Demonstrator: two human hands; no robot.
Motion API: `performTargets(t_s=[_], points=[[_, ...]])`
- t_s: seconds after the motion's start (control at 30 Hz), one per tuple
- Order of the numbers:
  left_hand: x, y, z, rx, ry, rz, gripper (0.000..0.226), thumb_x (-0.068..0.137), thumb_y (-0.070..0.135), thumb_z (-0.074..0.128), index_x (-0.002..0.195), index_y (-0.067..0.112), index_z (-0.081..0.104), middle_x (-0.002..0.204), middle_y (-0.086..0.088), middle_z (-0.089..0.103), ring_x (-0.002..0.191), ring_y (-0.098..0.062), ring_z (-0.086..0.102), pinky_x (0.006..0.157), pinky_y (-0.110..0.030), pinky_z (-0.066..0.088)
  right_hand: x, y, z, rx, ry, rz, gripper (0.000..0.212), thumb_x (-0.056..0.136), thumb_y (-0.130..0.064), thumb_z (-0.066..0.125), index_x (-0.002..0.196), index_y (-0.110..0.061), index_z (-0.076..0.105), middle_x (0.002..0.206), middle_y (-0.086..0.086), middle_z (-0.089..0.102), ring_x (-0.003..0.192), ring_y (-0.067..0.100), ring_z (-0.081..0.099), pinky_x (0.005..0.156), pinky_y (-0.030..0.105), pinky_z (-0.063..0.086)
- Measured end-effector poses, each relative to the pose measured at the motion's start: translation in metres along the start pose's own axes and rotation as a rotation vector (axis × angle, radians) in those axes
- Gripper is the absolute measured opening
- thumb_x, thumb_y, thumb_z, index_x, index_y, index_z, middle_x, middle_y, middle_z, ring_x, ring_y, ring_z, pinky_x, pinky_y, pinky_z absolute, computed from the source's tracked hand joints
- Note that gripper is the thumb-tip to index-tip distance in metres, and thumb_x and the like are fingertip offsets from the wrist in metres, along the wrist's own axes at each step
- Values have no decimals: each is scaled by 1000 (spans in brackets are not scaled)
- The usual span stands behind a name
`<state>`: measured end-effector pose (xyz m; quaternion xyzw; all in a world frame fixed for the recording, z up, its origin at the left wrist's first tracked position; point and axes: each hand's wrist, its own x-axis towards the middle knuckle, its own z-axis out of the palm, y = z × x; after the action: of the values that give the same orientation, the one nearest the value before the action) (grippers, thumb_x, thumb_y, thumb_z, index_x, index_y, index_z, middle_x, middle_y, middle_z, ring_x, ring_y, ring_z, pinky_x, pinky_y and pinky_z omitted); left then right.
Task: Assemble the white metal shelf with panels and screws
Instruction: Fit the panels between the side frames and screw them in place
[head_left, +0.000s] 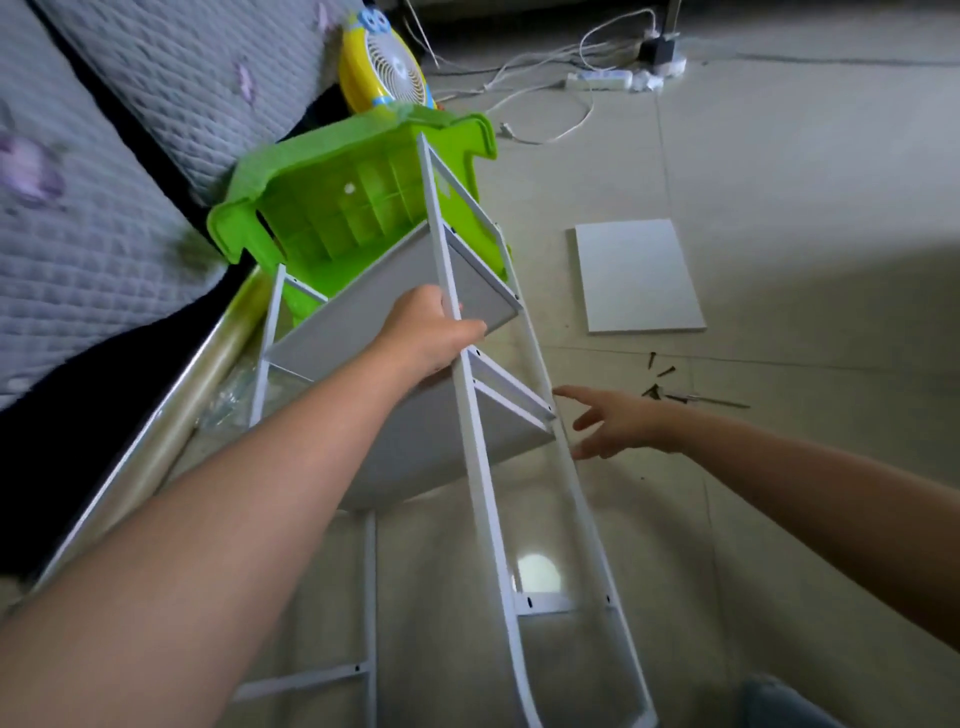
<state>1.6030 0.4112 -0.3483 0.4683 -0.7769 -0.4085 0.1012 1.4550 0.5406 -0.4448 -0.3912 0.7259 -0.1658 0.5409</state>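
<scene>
The white metal shelf frame (485, 499) lies tilted in front of me, its far end leaning on a green stool. Two white panels sit between its ladder-like sides, an upper panel (374, 312) and a lower panel (441, 452). My left hand (428, 332) grips the near side rail beside the upper panel. My right hand (615, 421) hovers with spread fingers just right of the outer rail, the index finger close to a crossbar; it holds nothing. A loose white panel (639, 275) lies flat on the floor. Several dark screws (660, 382) are scattered beside a thin metal tool (717, 401).
An upturned green plastic stool (332, 202) stands under the frame's far end. A yellow fan (387, 65) is behind it. A quilted grey bed (78, 208) runs along the left. A power strip (600, 80) and white cables lie on the tiled floor at the back.
</scene>
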Motion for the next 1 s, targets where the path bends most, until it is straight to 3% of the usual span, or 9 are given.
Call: performTargets(t_s=[0.13,0.37,0.47,0.57,0.67,0.73,0.83,0.93,1.0], points=[[-8,-3,-36,-78,54,27,28,85,14,63,67,18,42,68,2,44,61,-11,44,49,-14,37,-12,-41,-8,443,89,-119,56,88,-1,55,137,-20,36,87,2,60,72,16,59,65,25,53],[-8,-12,-72,-117,2,79,28,77,17,72,66,16,47,64,0,44,62,-14,43,59,-26,35,-26,-87,12,-176,170,-120,66,76,-18,73,134,-12,42,102,5,49,69,7,51,54,10,42],[-16,-24,-86,-60,-54,74,30,58,31,72,73,18,50,74,-1,53,73,-18,53,74,-29,44,-28,-86,23,-240,103,-153,65,76,-19,73,132,-14,42,114,7,54,85,13,55,70,14,46],[-23,-32,-101,47,-128,46,49,59,33,78,97,13,53,100,-12,63,101,-29,60,93,-38,45,-24,-89,37,-404,230,-161,42,78,-27,71,115,-13,55,94,3,57,84,17,54,68,21,46],[-31,-27,-116,402,-45,92,94,72,30,77,146,16,20,144,-13,33,134,-27,32,109,-37,31,-27,-102,46,-407,357,-148,29,80,-29,68,65,-14,49,62,-1,41,58,13,43,45,18,29],[-40,-18,-124,760,-4,276,77,78,35,70,144,26,31,145,-8,27,135,-23,24,109,-34,26,-27,-111,49,-412,402,-169,38,79,-30,69,56,-16,42,56,-2,39,53,11,39,43,18,27],[-49,-13,-122,1168,-191,348,37,84,42,62,118,27,60,121,3,53,120,-19,44,93,-31,32,-28,-129,52,-412,434,-213,26,79,-29,69,65,-12,56,59,0,47,52,8,40,47,19,32],[-52,-22,-118,1302,-185,335,3,88,26,58,88,25,56,82,1,52,96,-26,55,70,-26,34,-29,-145,53,-450,455,-243,28,79,-26,69,79,1,66,66,7,52,60,17,46,53,27,34],[-49,-29,-121,1270,-133,350,7,89,25,57,86,19,57,85,-2,52,98,-28,56,67,-26,34,-30,-151,49,-481,483,-251,33,80,-26,68,95,3,68,80,15,60,76,25,54,61,25,35]])
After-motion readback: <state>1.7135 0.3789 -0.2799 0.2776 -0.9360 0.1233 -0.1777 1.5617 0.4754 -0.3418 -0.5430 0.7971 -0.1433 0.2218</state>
